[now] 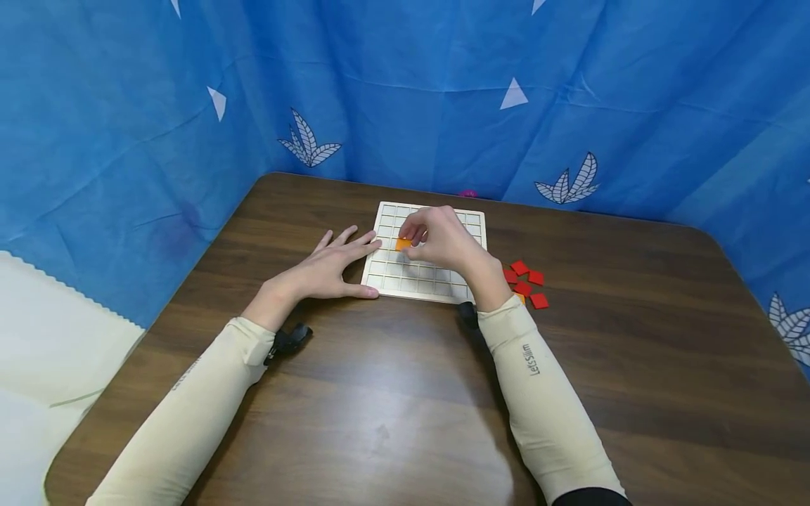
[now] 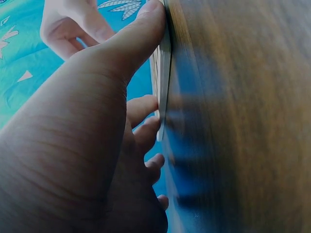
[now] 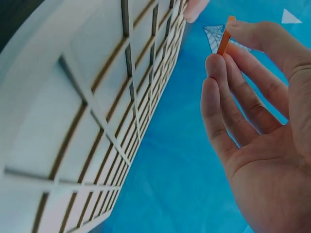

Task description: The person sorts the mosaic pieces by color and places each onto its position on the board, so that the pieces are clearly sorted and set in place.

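My right hand (image 1: 443,239) pinches a small square orange tile (image 1: 402,244) between thumb and fingertips above the white grid board (image 1: 418,287). In the right wrist view the orange tile (image 3: 226,36) is held edge-on, apart from the raised-line squares of the board (image 3: 41,126). My left hand (image 1: 323,270) lies with spread fingers along the board's left side, its thumb at the near left corner. From the left wrist the thumb (image 2: 150,22) and fingertips show right at the edge of the board (image 2: 164,73).
Several red tiles (image 1: 522,288) lie loose right of the board, with part of an orange tile (image 1: 520,298) beside the right wrist. The brown wooden table (image 1: 380,407) ends at a blue curtain (image 1: 405,91) behind. A white cloth (image 1: 50,379) hangs at the left.
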### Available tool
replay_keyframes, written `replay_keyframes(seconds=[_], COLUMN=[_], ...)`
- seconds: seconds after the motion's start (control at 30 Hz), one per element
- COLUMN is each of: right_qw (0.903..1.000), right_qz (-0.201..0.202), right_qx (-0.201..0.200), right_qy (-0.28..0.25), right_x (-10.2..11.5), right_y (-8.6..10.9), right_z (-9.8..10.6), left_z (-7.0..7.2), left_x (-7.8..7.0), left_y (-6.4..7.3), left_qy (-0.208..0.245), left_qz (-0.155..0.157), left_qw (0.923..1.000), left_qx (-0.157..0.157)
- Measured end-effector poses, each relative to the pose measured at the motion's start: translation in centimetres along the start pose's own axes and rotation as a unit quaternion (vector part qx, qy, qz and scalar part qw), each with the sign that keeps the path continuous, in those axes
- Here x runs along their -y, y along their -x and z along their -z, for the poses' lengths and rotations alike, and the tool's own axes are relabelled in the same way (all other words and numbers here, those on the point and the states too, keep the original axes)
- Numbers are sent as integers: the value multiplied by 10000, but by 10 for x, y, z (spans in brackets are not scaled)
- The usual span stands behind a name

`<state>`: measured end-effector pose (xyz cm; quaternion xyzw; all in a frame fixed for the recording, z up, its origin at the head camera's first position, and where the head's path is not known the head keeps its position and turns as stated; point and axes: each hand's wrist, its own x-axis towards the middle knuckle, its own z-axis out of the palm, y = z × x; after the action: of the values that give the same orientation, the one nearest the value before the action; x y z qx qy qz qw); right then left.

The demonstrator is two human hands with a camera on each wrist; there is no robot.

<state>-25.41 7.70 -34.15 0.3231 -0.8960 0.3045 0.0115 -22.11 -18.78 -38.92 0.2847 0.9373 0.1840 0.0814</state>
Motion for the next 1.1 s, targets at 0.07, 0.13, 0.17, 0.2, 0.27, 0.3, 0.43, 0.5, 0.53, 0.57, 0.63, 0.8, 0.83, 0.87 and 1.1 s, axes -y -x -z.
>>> replay_keyframes(seconds=[0.07, 0.13, 0.17, 0.2, 0.27, 0.3, 0.43, 0.5, 0.53, 0.57, 0.63, 0.8, 0.83, 0.87, 1.1], right_qw=[10000, 9998, 9996, 9994, 9988, 9986, 9987, 9989, 9990, 9990, 9991, 9989, 9988, 9988, 9982], right_qz=[-30, -123, -170, -226, -353, -398, -372, -322, -294, -275, -265, -231, -231, -249, -368], right_qx=[57, 159, 208, 258, 326, 339, 343, 340, 342, 347, 328, 275, 259, 244, 72], right_qy=[43, 81, 86, 93, 108, 96, 66, 50, 43, 51, 87, 290, 334, 356, 458], right_x=[0, 0, 0, -1, -3, -4, -6, -6, -5, -5, -4, -1, 0, 0, 1], right_y=[-3, -5, -6, -6, -7, -8, -10, -10, -11, -11, -10, -8, -7, -6, 8], right_z=[-3, -7, -8, -10, -14, -16, -23, -25, -26, -27, -28, -27, -26, -26, -17], left_z=[0, 0, -1, -1, -1, 0, 1, 1, 1, 2, 2, 3, 2, 2, -1], left_x=[0, -1, -1, -1, -1, -1, -1, -1, -1, -1, -1, -2, -2, -2, 1], left_y=[0, 0, 0, 0, 0, 0, 0, 0, 1, 1, 1, 1, 1, 1, 0], left_qy=[21, 16, 10, -1, -25, -37, -17, 13, 21, 33, 42, 43, 45, 71, 218], left_qz=[0, 0, -1, 0, 10, 13, 13, -10, -21, -27, -23, -11, -15, -3, 191], left_qw=[10000, 10000, 10000, 10000, 10000, 10000, 10000, 10000, 10000, 10000, 10000, 10000, 10000, 10000, 9996], left_qx=[-16, -26, -30, -30, -19, -10, 34, 41, 39, 39, 22, 2, 0, -7, -31])
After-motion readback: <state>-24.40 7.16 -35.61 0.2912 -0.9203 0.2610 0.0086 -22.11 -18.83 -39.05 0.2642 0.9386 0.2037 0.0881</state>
